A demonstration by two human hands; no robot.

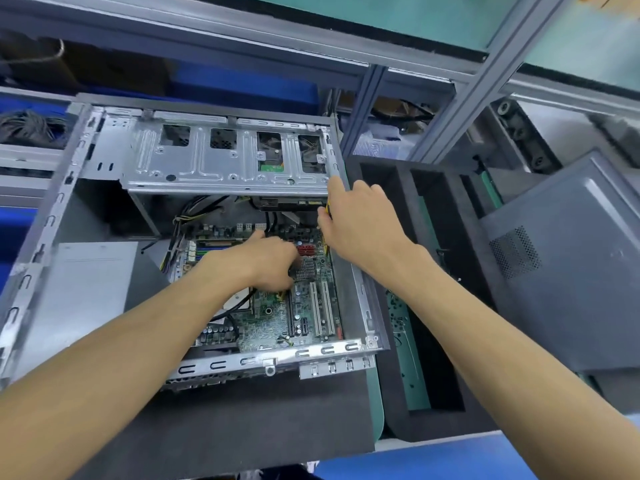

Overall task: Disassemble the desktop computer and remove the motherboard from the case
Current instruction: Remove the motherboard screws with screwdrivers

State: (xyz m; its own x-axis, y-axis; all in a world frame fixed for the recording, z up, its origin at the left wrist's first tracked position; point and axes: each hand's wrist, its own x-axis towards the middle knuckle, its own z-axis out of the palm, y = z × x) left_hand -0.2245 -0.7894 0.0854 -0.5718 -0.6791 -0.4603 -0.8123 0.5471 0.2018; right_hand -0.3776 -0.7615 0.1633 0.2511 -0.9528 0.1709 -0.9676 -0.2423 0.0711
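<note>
The motherboard is still lying inside the open case. The left hand is curling down among its red connectors; the right hand is gripping a yellow-handled tool. A slip could be gouging the board or tearing cables.

The computer case is bare silver metal, shiny and stamped with ridges. The motherboard is green and looks smooth. Its heatsink is ridged grey metal. The mat is dark, soft-looking foam, matt. The side panel is grey painted metal, smooth.
</note>
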